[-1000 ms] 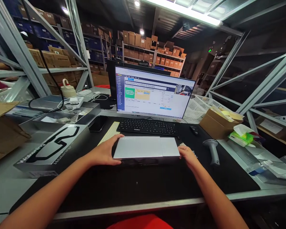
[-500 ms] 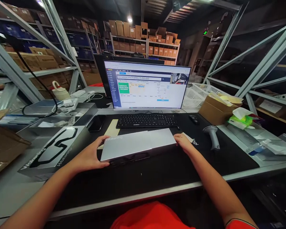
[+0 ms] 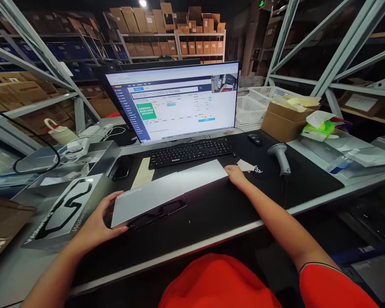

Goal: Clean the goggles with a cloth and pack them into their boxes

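The left hand (image 3: 96,224) cupped the near end of a flat silver Wakening box (image 3: 168,194), fingers slightly spread beneath it. The right hand (image 3: 236,176) kept its fingers pressed together, tips against the far end. The box lay angled across a black desk mat (image 3: 211,222), below a keyboard (image 3: 191,152), between a printed black box (image 3: 62,211) and a barcode scanner (image 3: 279,158).

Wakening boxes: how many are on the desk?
2. The silver box sits between the left hand and right hand; the dark box lies to its left. More may be hidden.
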`<state>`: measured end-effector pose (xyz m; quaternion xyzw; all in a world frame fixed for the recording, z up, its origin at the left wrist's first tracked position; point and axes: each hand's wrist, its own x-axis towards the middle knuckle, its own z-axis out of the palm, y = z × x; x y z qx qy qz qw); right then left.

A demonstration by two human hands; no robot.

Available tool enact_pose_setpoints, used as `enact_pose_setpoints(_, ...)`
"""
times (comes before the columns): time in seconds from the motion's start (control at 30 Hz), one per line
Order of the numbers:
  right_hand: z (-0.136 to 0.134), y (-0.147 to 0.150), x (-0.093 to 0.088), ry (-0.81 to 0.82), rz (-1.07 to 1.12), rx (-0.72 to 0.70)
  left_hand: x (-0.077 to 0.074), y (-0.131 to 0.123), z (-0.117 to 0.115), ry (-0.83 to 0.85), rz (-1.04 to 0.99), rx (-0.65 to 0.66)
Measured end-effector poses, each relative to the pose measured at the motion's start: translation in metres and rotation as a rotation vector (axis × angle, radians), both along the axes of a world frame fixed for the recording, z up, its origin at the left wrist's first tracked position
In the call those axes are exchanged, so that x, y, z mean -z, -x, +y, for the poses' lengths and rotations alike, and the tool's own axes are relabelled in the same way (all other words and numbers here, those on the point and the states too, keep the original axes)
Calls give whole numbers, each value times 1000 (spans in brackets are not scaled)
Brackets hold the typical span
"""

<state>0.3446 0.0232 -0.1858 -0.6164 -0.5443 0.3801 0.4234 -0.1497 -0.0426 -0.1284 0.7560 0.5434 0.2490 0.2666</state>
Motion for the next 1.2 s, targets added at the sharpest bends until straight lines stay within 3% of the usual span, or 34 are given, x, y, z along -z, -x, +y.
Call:
enact_pose_setpoints(0.2,-2,-2,3,-35,-69,6,-1,24,-25,-12,-13,-124)
enact_pose_setpoints(0.3,-2,-1,7,-43,-83,7,-8,21,-42,-47,-25,-217)
enact_pose_setpoints(0.47,-7,1,9,-80,-86,0,-37,-15,-59,-296,-172,-369)
enact_pose_setpoints(0.53,-12,0,7,-107,-81,-13,-55,-27,-56,-357,-111,-405)
enact_pose_setpoints(0.63,-17,-4,0,-169,-62,-20,-82,-41,-44,-393,156,-318)
enact_pose_setpoints(0.7,-17,-7,-5,-226,-25,-12,-95,-48,-32,-409,229,-257)
enact_pose_setpoints(0.77,-15,-8,-9,-284,36,-33,-104,-54,-21,-389,284,-210)
enact_pose_setpoints(0.87,-16,-4,-13,-334,100,-172,-115,-57,-11,-322,400,-81)
enact_pose_setpoints(1.03,-26,4,-16,-217,49,-392,-123,-45,-5,-201,460,125)
enact_pose_setpoints(1.1,-28,5,-17,-149,72,-391,-121,-43,-4,-216,410,101)
enact_pose_setpoints(1.2,-30,4,-20,-192,94,-333,-117,-45,-4,-267,287,2)
